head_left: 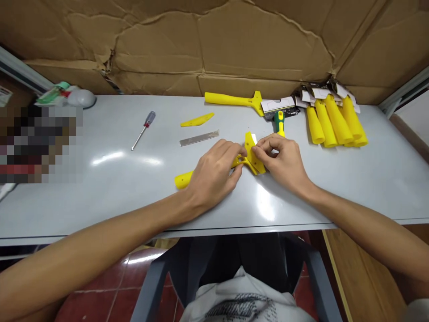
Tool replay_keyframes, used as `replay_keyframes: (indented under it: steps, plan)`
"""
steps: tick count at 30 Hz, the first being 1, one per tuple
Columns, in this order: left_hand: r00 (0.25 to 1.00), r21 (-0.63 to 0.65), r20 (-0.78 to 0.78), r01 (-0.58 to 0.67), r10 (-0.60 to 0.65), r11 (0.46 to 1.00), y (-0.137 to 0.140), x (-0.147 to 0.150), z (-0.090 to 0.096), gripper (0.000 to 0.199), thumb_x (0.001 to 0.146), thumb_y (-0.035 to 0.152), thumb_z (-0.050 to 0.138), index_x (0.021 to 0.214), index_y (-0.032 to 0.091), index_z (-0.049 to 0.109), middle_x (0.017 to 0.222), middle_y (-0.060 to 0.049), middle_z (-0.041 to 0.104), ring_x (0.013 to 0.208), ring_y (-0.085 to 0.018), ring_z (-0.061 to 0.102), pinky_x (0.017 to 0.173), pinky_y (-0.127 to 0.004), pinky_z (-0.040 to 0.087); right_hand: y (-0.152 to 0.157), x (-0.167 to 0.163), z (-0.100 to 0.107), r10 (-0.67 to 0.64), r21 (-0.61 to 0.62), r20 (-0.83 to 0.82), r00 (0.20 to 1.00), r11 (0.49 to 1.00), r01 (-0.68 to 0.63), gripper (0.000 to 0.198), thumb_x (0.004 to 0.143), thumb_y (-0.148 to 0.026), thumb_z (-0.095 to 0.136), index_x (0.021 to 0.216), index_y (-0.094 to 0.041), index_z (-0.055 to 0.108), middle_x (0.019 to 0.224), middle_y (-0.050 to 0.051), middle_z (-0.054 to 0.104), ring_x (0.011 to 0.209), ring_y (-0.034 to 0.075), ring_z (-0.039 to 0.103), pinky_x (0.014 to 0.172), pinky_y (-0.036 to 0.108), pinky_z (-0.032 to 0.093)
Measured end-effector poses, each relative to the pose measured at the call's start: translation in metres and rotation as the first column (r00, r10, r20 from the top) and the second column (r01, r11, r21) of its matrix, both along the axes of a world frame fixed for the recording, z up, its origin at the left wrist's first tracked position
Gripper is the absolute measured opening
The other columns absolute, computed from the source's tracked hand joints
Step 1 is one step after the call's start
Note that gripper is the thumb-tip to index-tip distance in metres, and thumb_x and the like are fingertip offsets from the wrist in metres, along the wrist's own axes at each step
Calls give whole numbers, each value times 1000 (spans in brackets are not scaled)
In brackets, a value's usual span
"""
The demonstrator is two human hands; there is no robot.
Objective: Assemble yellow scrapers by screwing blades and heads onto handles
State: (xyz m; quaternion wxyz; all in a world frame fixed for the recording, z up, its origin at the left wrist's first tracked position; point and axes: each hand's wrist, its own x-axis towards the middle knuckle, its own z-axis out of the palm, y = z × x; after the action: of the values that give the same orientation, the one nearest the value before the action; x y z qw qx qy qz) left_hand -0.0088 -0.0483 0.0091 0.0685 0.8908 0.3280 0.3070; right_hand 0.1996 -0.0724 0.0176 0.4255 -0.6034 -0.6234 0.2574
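Observation:
A yellow scraper (183, 180) lies across the grey table in front of me, its round handle end toward the left. My left hand (217, 170) is closed around the scraper near its neck. My right hand (283, 160) pinches the scraper's yellow head piece (250, 145) between thumb and fingers. A bit of pale blade shows along the head's far edge. Beyond my left hand lie a flat metal blade (199, 137) and a loose yellow cover piece (197, 120). A green and yellow screwdriver (279, 121) rests just past my right hand, its lower end hidden.
A second yellow scraper (231, 99) with a black-and-white sleeve (280, 107) lies at the back. Several sleeved scrapers (338, 120) are piled at the right. A small screwdriver (144, 129) lies left of centre. Cardboard (201, 44) walls the back edge.

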Motion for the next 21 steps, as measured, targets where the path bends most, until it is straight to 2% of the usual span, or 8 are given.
replay_keyframes:
  steps: [6, 9, 13, 17, 21]
  plan:
    - [998, 76, 67, -10, 5, 997, 2, 1, -2, 16, 100, 7, 57, 105, 22, 60, 104, -4, 74, 99, -21, 65, 90, -37, 55, -1, 3, -3, -15, 46, -4, 1000, 999, 15, 30, 96, -35, 75, 70, -21, 70, 95, 8, 73, 104, 22, 68, 85, 36, 55]
    - [995, 119, 103, 0, -13, 993, 3, 2, -3, 17, 100, 6, 56, 104, 22, 59, 105, -4, 74, 99, -22, 64, 94, -38, 56, 0, 4, -5, 9, 56, -82, 997, 998, -4, 35, 96, -43, 79, 72, -20, 68, 92, 6, 71, 94, 19, 66, 82, 34, 53]
    - [987, 191, 157, 8, -38, 982, 6, 3, -6, 20, 97, 4, 61, 104, 22, 59, 105, -4, 75, 97, -22, 64, 93, -39, 57, 1, 3, -8, 21, -9, -316, 949, 1000, -25, 50, 83, -65, 90, 80, -19, 69, 85, 3, 71, 68, 12, 60, 62, 30, 48]
    - [980, 240, 192, 5, -53, 971, 8, 3, -7, 21, 94, 1, 63, 102, 20, 60, 104, -5, 75, 97, -23, 65, 87, -38, 57, 3, 2, -6, 37, 5, -396, 917, 999, -39, 54, 74, -65, 97, 78, -18, 70, 81, 2, 72, 63, 10, 58, 59, 28, 47]
    - [977, 300, 199, 20, -83, 954, 9, 4, -7, 21, 94, 0, 64, 102, 20, 62, 104, -7, 76, 94, -22, 64, 84, -37, 57, 2, 2, -6, 22, 8, -414, 910, 1000, -21, 53, 74, -63, 97, 78, -18, 70, 75, 0, 69, 63, 9, 58, 60, 27, 47]
